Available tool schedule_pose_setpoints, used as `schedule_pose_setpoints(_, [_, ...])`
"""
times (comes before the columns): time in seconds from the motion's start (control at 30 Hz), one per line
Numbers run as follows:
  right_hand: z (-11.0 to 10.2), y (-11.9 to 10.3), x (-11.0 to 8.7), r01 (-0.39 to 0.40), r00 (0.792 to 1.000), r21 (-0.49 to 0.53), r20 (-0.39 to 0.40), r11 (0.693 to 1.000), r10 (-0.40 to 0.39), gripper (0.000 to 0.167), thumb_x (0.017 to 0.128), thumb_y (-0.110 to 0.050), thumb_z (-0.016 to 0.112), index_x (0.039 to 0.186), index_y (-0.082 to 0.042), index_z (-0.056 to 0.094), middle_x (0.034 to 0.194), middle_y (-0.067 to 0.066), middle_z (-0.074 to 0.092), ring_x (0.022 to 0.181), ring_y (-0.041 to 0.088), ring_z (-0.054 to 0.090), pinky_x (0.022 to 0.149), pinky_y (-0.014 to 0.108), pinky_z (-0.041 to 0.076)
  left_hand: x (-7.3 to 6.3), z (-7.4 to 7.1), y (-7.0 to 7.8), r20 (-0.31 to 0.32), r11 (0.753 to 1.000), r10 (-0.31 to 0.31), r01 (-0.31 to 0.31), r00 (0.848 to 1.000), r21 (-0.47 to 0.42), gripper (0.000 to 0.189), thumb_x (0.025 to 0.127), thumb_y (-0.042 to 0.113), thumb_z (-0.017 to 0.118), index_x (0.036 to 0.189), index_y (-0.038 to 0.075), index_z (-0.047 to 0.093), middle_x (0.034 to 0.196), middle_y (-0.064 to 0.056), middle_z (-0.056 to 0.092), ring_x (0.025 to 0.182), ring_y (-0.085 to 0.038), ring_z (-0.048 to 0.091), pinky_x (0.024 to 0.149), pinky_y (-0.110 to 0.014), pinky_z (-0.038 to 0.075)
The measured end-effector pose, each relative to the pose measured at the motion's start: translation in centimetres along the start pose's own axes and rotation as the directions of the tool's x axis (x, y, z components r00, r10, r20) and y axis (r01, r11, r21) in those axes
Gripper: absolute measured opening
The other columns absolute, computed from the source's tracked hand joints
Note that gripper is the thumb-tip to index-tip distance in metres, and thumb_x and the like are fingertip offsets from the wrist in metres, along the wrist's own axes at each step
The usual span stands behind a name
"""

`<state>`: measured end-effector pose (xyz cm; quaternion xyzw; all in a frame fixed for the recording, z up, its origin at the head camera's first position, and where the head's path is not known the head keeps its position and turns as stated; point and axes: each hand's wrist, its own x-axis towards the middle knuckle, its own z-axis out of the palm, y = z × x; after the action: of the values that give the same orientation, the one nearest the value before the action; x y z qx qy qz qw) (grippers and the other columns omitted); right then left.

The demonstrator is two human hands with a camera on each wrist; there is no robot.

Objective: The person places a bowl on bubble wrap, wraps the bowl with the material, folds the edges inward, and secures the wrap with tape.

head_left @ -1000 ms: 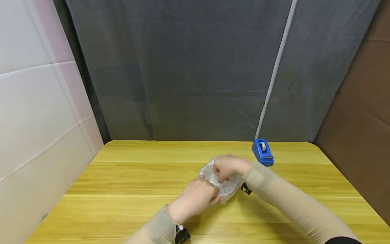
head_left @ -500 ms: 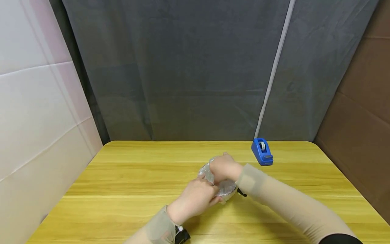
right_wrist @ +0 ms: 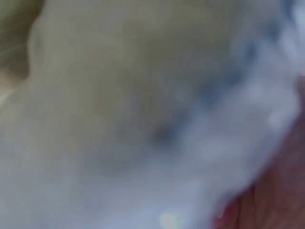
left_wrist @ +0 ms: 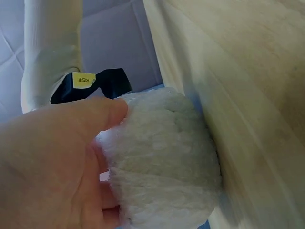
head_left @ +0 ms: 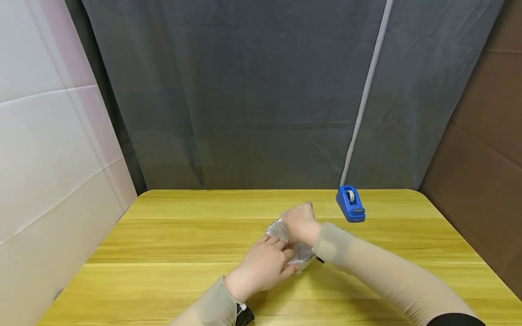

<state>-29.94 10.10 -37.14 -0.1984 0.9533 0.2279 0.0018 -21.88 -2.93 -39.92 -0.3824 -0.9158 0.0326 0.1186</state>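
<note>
A round, bowl-like thing wrapped in clear bubble wrap [head_left: 278, 230] stands on the table, its silvery top facing up. My left hand [head_left: 263, 266] holds its near left edge: fingers lie over the top rim and the thumb is against the side. In the left wrist view, the thumb and fingertips touch the edge of the bubble-wrapped thing [left_wrist: 164, 162]. My right hand [head_left: 301, 222] is bent down over its top, the fingertips hidden. The blurred right wrist view shows the wrap [right_wrist: 133, 119] very close, with part of the hand at lower right.
A blue tape dispenser [head_left: 350, 203] with a roll in it stands at the back right of the wooden table [head_left: 175, 240]. A grey curtain [head_left: 253, 99] hangs behind, a white panel stands left and a brown one right. Black cameras are on both wrists.
My right hand has moved left and down over the wrapped top, turning so its fingers are hidden. My left fingers have spread further over the rim. The dispenser has stayed in place.
</note>
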Motion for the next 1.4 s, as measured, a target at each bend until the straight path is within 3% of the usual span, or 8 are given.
schedule_pose_setpoints(0.27, [0.0,0.0,0.1,-0.024,1.0,-0.058,0.009,0.998,0.025,0.065,0.065,-0.071,0.072,0.107,-0.022,0.071,0.09,0.0,0.068,0.078,0.019,0.062,0.075,0.044,0.051,0.2,0.2,-0.1,0.024,1.0,-0.002,0.001,1.0,0.024,0.037,0.096,0.051,0.048,0.108,0.022,0.069,0.118,0.005,0.064,0.108,-0.017,0.054,0.099,-0.038,0.042])
schedule_pose_setpoints(0.4, [0.0,0.5,-0.1,-0.012,1.0,-0.055,0.024,0.998,0.013,0.06,0.066,-0.072,0.071,0.098,-0.021,0.071,0.079,0.0,0.064,0.069,0.017,0.058,0.068,0.04,0.051,0.8,0.4,-0.2,0.005,0.999,0.015,-0.015,1.0,0.028,0.036,0.096,0.052,0.048,0.105,0.023,0.068,0.114,0.008,0.066,0.104,-0.016,0.055,0.095,-0.037,0.042])
schedule_pose_setpoints(0.63, [-0.8,1.5,-0.2,-0.004,0.997,0.094,0.079,0.996,-0.004,0.048,0.062,-0.058,0.081,0.086,-0.019,0.068,0.075,-0.002,0.059,0.067,0.015,0.056,0.063,0.037,0.052,1.5,0.5,-0.5,0.055,1.0,0.014,-0.014,0.998,-0.001,0.04,0.093,0.056,0.046,0.106,0.026,0.068,0.104,0.011,0.068,0.095,-0.013,0.053,0.095,-0.037,0.039])
schedule_pose_setpoints(0.87, [-1.9,2.0,0.0,-0.05,0.99,0.232,0.139,0.971,0.018,0.043,0.061,-0.05,0.084,0.083,-0.017,0.066,0.079,-0.003,0.061,0.07,0.014,0.056,0.067,0.038,0.052,1.9,0.5,-0.5,0.075,1.0,-0.007,0.008,0.997,-0.012,0.032,0.09,0.055,0.046,0.093,0.028,0.064,0.096,0.014,0.067,0.092,-0.012,0.051,0.095,-0.037,0.037])
schedule_pose_setpoints(1.03, [-2.0,1.8,-0.2,-0.083,0.986,0.19,0.16,0.978,0.052,0.049,0.06,-0.054,0.085,0.087,-0.017,0.067,0.079,-0.002,0.06,0.068,0.015,0.053,0.061,0.035,0.049,2.1,0.4,-0.2,0.098,1.0,-0.007,0.01,0.995,-0.024,0.035,0.091,0.055,0.045,0.101,0.028,0.065,0.1,0.015,0.067,0.093,-0.011,0.049,0.097,-0.039,0.036])
schedule_pose_setpoints(1.2, [-2.1,2.1,-0.2,-0.101,0.981,0.113,0.179,0.988,0.079,0.047,0.065,-0.059,0.081,0.085,-0.02,0.066,0.067,-0.004,0.049,0.058,0.011,0.041,0.05,0.029,0.035,2.4,0.4,0.0,0.099,0.999,-0.008,0.012,0.995,-0.043,0.033,0.091,0.055,0.045,0.099,0.029,0.065,0.094,0.016,0.065,0.092,-0.01,0.049,0.096,-0.038,0.036])
schedule_pose_setpoints(1.4, [-2.3,3.1,-0.1,-0.093,0.982,0.154,0.179,0.984,0.065,0.054,0.064,-0.063,0.081,0.093,-0.019,0.067,0.075,-0.003,0.058,0.067,0.013,0.053,0.059,0.034,0.048,2.6,0.3,0.0,0.104,0.999,-0.011,0.016,0.995,-0.048,0.028,0.09,0.054,0.047,0.087,0.029,0.06,0.084,0.016,0.062,0.09,-0.011,0.049,0.093,-0.038,0.036])
